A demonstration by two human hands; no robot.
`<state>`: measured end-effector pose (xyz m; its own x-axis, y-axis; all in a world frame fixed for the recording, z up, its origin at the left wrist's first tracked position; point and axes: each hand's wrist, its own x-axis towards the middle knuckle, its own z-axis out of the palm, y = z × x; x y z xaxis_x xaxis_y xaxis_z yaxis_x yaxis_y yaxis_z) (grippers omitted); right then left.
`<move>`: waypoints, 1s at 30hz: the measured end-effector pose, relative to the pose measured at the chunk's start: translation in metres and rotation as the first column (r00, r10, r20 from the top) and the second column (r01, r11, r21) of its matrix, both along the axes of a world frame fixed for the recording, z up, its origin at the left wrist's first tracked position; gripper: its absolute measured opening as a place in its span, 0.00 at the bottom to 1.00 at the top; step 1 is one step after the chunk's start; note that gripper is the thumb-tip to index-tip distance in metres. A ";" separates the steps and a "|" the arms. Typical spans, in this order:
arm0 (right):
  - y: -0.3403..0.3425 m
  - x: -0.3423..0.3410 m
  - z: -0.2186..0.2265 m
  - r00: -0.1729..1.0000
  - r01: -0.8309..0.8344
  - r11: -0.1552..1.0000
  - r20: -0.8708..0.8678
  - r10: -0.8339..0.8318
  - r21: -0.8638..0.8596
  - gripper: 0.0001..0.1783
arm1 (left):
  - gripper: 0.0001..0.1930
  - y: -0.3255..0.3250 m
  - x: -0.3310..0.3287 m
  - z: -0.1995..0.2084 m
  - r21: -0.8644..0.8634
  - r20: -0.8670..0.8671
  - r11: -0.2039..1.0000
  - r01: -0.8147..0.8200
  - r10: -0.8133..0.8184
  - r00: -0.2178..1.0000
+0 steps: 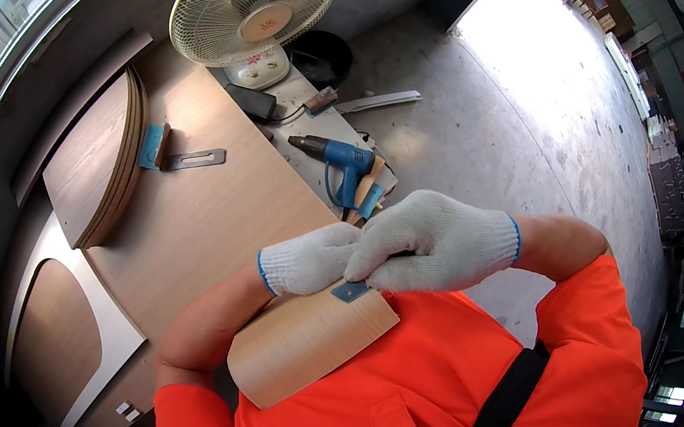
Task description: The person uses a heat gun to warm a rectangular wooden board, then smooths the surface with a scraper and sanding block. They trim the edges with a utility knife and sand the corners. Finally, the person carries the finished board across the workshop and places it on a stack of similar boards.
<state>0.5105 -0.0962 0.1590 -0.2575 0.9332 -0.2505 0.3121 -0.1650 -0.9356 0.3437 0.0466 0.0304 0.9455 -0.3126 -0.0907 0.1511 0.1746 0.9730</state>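
My left hand, in a white knit glove with a blue cuff, is closed at the upper edge of a bent wood-grain sheet. That sheet curves in front of my orange shirt. My right hand, gloved the same way, touches the left hand, with its thumb and fingers pinched on a small blue-grey flat plate with a hole. The plate lies against the sheet's upper right corner. Some fingertips of both hands are hidden. Just beyond them, a blue heat gun lies on its side.
A wood-grain board spreads out on the left. On it are stacked curved panels, a blue-faced block and a slotted metal plate. A white curved frame lies farther left. The fan stands at the back.
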 end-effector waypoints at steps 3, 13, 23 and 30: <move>0.000 0.000 0.009 0.999 -0.049 0.998 0.020 0.050 -0.047 0.11 | 0.15 0.001 -0.001 -0.005 -0.009 0.004 1.000 -0.007 0.007 1.000; -0.004 -0.004 -0.006 0.997 0.069 0.986 0.011 -0.071 0.150 0.12 | 0.16 0.003 -0.004 -0.007 -0.161 -0.053 0.986 -0.049 0.041 0.998; 0.004 0.001 -0.001 0.999 -0.017 0.995 0.034 0.014 0.095 0.11 | 0.16 0.004 -0.003 -0.003 -0.132 -0.084 0.991 -0.012 0.001 0.996; 0.009 0.004 -0.002 0.998 -0.035 0.999 -0.043 0.036 0.018 0.13 | 0.17 0.003 -0.003 -0.005 -0.133 -0.081 0.991 -0.006 -0.005 0.997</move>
<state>0.5145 -0.0875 0.1575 -0.3008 0.9275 -0.2221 0.2770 -0.1379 -0.9509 0.3407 0.0494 0.0254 0.9370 -0.3265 -0.1242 0.2280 0.3020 0.9256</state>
